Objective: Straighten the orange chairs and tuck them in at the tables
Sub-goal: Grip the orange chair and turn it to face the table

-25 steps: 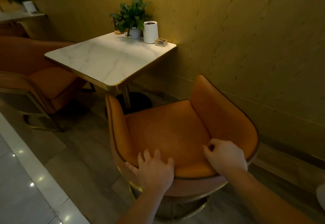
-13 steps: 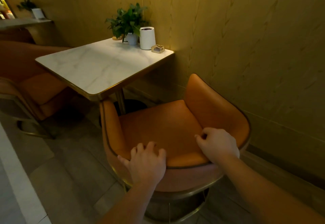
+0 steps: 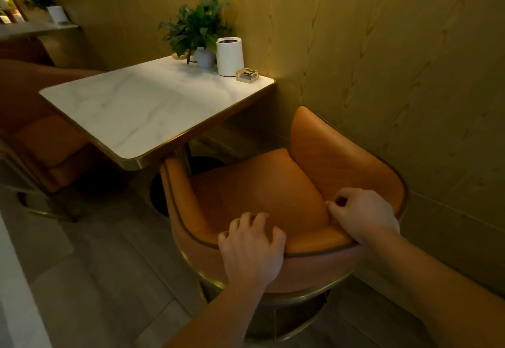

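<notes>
The chair [image 3: 259, 183] fills the lower centre and right of the frame, its orange seat facing the upper left. The tip of its left arm sits just under the near corner of the table [image 3: 136, 112], while most of the seat is out from under the top. Its curved back lies near the wall [image 3: 382, 61] on the right.

The left hand [image 3: 251, 249] grips the back's rim at lower centre, fingers curled over the edge onto the inner padding. The right hand [image 3: 363, 214] grips the rim further right, its fingers curled down inside the back where it meets the seat cushion.

The table has a white marble top with a gold edge and stands on a dark round base [image 3: 164, 192]. At its far end by the wall stand a plant [image 3: 195, 28], a white canister [image 3: 229, 56] and a small tray [image 3: 247, 75]. A second chair [image 3: 46, 142] stands at the table's left side. A shelf [image 3: 35, 29] runs along the upper left corner.
</notes>
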Demonstrator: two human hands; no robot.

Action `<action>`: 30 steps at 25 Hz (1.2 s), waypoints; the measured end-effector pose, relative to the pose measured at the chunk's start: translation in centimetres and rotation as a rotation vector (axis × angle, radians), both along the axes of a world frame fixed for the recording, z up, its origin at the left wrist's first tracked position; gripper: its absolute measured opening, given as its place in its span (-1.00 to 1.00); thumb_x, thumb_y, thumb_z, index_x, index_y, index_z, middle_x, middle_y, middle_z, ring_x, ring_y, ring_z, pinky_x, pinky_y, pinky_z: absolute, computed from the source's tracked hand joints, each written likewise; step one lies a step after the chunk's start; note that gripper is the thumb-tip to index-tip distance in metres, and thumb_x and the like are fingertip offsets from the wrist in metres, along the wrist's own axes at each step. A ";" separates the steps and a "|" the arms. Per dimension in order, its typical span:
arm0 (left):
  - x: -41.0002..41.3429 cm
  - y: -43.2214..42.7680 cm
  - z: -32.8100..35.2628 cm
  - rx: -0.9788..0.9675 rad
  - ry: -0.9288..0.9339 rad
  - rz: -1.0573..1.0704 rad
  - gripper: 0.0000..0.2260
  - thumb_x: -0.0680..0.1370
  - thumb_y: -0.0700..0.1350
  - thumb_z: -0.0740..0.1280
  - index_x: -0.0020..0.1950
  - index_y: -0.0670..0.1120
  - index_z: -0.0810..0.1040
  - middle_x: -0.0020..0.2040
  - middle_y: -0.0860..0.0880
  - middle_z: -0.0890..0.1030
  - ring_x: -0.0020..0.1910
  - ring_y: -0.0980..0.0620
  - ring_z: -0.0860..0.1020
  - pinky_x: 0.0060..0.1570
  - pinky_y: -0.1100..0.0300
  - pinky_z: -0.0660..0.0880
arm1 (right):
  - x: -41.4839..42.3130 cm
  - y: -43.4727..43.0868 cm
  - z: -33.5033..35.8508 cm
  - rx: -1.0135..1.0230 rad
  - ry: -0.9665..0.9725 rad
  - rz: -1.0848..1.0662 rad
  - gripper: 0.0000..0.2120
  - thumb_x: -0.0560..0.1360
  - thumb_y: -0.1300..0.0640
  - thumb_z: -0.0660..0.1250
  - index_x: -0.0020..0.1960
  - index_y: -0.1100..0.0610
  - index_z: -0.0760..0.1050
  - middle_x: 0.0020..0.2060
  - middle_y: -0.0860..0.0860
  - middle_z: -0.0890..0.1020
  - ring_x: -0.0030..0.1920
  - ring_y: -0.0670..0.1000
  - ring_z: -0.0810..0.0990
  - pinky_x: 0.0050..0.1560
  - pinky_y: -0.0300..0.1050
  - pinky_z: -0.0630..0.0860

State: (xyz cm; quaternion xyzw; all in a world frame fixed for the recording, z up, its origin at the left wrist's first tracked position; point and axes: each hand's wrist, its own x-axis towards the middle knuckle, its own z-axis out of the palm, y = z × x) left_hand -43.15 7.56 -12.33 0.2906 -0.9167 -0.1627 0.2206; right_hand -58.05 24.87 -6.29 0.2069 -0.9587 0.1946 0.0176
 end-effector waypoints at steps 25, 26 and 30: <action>-4.0 -1.0 1.1 0.056 -0.297 -0.083 -0.54 0.56 0.28 -0.12 -0.02 0.13 0.52 0.00 0.17 0.54 -0.02 0.10 0.47 -0.02 0.04 0.27 | -5.0 -1.1 -0.6 0.086 0.039 0.003 -0.79 0.51 -0.22 0.22 -0.21 -0.15 0.45 -0.34 -0.17 0.52 -0.35 -0.15 0.48 -0.42 -0.17 0.35; -4.1 -1.2 1.4 0.079 -0.349 -0.114 -0.53 0.55 0.28 -0.13 0.02 0.12 0.51 0.06 0.15 0.54 0.05 0.05 0.48 0.02 0.01 0.28 | -5.0 -1.1 -0.4 0.093 0.033 0.000 -0.79 0.51 -0.21 0.22 -0.22 -0.14 0.45 -0.35 -0.16 0.52 -0.36 -0.15 0.49 -0.43 -0.18 0.34; -3.0 -0.7 3.8 0.290 -0.408 -0.054 -0.52 0.58 0.28 -0.01 0.40 0.12 0.38 0.35 0.03 0.47 0.33 -0.04 0.42 0.42 -0.13 0.23 | -4.4 -1.1 0.3 0.097 -0.034 0.041 -0.79 0.55 -0.16 0.19 -0.16 -0.10 0.48 -0.33 -0.12 0.54 -0.35 -0.12 0.51 -0.35 -0.12 0.48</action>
